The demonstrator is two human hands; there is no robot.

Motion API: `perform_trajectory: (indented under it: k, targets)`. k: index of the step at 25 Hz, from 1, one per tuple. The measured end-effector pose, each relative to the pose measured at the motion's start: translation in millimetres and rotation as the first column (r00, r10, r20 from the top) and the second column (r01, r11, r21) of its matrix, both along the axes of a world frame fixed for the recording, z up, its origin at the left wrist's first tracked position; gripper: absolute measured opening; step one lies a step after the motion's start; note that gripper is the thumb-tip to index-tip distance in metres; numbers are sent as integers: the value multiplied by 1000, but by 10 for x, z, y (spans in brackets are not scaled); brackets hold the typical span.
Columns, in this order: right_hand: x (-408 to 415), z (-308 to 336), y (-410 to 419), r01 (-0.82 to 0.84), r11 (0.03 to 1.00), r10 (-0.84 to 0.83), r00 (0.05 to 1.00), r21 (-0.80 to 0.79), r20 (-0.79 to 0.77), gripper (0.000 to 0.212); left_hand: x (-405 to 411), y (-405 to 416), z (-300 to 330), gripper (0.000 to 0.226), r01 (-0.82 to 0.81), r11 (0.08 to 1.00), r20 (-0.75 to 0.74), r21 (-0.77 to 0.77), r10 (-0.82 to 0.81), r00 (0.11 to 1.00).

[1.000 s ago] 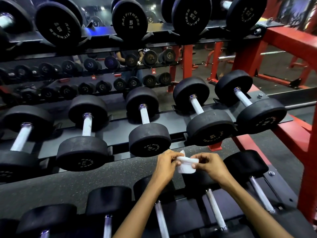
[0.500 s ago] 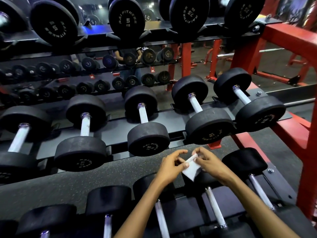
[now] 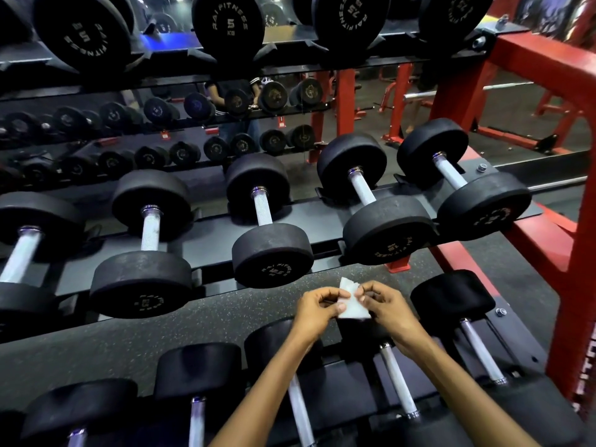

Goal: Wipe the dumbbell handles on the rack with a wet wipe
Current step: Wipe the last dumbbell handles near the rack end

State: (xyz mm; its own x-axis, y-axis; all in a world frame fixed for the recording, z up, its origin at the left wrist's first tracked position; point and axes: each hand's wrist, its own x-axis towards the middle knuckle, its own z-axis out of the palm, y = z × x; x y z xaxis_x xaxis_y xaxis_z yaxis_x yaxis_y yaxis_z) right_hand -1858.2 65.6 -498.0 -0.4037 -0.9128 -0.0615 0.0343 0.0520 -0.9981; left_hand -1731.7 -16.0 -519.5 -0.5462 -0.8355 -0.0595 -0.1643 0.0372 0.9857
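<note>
A small white wet wipe point(image 3: 353, 305) is pinched between my left hand point(image 3: 317, 309) and my right hand point(image 3: 385, 306), above the lowest shelf of the dumbbell rack. Directly beneath my hands lie black dumbbells with silver handles, one point(image 3: 398, 382) under my right wrist and one point(image 3: 300, 408) partly hidden by my left forearm. Another handle point(image 3: 482, 350) lies further right. On the middle shelf, several dumbbells point away from me, with handles at the centre point(image 3: 263, 208) and right point(image 3: 362, 188).
The red rack frame point(image 3: 577, 259) rises on the right. A top shelf point(image 3: 290, 59) holds 5 kg dumbbells. A mirror behind the rack reflects more dumbbells and a person. Speckled rubber floor point(image 3: 193, 317) shows between the shelves.
My hands have kept working the wipe between them; it went from a flat folded pad to a turned, more upright piece. Both hands stayed over the lowest shelf.
</note>
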Motion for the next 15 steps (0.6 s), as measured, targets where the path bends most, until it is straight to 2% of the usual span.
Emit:
perform_trajectory:
  k: [2,5,8,11,13,15]
  targets:
    - [-14,-2,4,-37,999,36,999,20,36,16,3,-19,-3,34,-2,1000,7,-14,2,1000]
    - [-31,-18,-8,-75,997,74,997,25,26,26,16,-52,-12,41,19,996,56,-81,-14,998]
    - [-14,-38,-46,-27,998,31,997,61,-66,25,24,-51,-13,35,18,966,189,-259,33,981]
    - [-7,-55,-64,-21,992,33,995,123,-92,29,37,-53,-15,22,67,902,299,-427,71,952]
    - [-45,-55,-63,-77,981,105,982,179,-156,28,53,-50,-30,18,91,897,294,-432,44,955]
    - [-94,-46,-73,-90,967,159,943,238,-292,18,64,-41,-18,14,84,921,279,-381,28,960]
